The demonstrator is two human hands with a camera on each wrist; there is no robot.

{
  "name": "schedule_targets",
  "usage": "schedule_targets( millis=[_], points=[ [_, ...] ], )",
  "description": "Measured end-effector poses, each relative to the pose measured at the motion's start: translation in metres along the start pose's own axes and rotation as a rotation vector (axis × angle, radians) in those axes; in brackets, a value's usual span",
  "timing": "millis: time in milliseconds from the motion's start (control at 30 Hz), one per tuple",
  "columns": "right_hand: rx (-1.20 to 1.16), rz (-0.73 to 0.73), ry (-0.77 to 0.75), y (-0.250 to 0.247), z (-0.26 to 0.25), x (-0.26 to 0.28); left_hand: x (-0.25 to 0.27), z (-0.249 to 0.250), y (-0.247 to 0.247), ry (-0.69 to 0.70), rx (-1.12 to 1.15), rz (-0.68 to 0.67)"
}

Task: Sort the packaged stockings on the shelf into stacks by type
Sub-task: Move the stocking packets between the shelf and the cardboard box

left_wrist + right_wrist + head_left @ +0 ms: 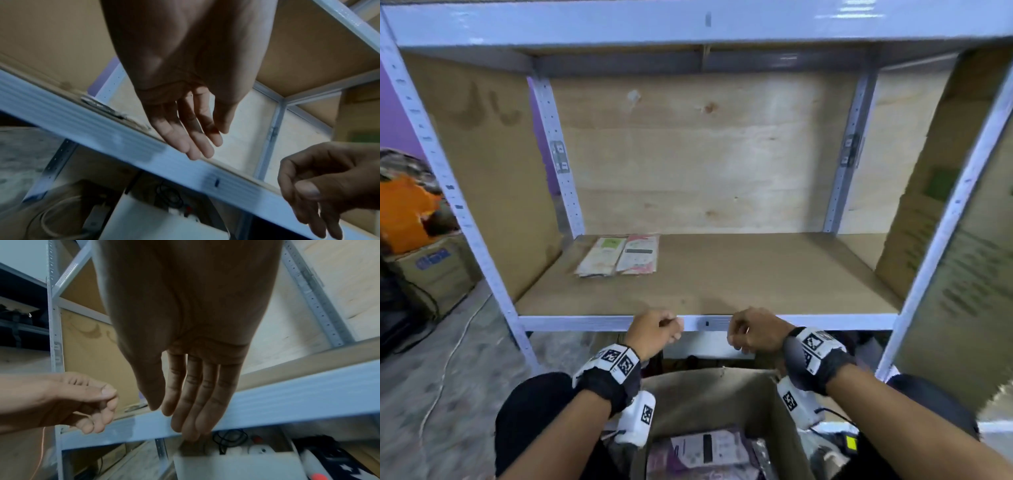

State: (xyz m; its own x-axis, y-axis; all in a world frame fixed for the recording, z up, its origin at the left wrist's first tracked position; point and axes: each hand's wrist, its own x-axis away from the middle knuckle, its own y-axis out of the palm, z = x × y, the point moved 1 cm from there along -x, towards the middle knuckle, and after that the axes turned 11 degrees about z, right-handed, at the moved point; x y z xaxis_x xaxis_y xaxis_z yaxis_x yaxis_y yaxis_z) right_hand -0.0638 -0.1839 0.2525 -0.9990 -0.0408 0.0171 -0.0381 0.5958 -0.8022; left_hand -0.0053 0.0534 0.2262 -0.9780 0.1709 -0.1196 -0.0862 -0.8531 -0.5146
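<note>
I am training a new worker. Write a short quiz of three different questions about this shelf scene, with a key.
1. True or false: the left hand holds a packet.
2. How many stacks lie on the shelf? A) one B) two C) four
3. Fill in: more packets wait in the ___ below the right hand.

Key: 1 false; 2 B; 3 box.
</note>
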Motion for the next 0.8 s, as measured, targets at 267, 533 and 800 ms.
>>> schedule_targets(
  millis=[267,533,800],
  points=[
    [0.077,-0.152,0.163,0.061,0.061,0.02,0.031,-0.063,0.082,-0.174,-0.16,-0.277],
    [0.242,-0.345,0.225,0.147,0.117,-0.023,0.016,-0.125,0.142,-0.254,-0.412,-0.489],
    [0.365,-0.605,0.196,0.242,0.157,-0.027,0.022,-0.186,0.181,-0.445,-0.535,-0.502]
  ],
)
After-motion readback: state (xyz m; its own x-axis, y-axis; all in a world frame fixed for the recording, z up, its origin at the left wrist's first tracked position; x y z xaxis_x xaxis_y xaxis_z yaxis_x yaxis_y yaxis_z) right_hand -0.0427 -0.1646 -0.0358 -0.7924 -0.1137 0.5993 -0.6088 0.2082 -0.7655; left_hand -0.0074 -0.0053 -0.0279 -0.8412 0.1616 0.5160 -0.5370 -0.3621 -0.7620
